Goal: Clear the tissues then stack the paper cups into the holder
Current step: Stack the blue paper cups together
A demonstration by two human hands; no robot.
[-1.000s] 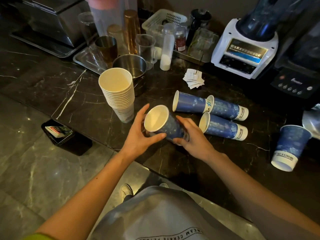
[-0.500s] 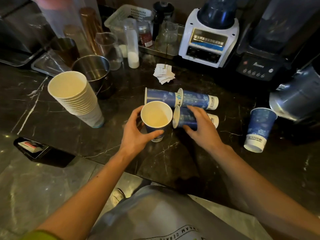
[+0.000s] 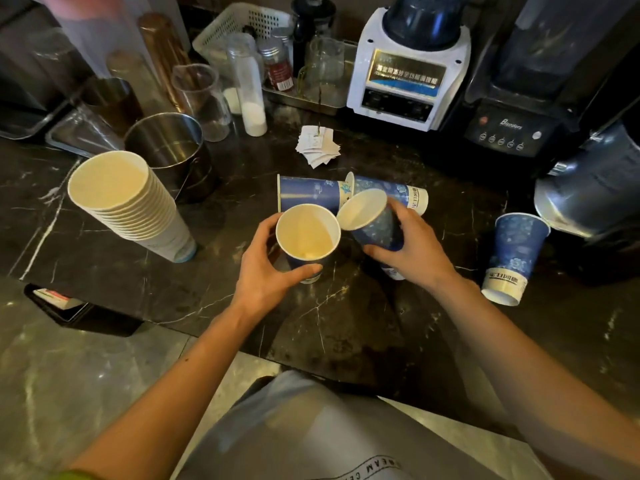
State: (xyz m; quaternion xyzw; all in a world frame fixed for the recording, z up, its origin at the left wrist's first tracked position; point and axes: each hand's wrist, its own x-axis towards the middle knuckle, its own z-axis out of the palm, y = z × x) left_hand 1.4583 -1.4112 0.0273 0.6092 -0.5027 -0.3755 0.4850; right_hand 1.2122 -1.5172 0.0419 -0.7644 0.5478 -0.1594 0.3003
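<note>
Left hand: curled round the upright cup, thumb laid on its near wall; mouth faced up, long axis vertical.
Right hand: wrapped round the tilted cup; mouth angled up toward the left hand, rims nearly touching.
Lying cups: two are laid just beyond the hands on the tabletop, axes left-right, partly hidden by the held cups.
Stack: stood left of the left hand, mouths up.

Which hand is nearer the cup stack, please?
Left. The left hand, gripping an upright cup, is right of the stack; the right hand, gripping a tilted cup, is farther right.
</note>
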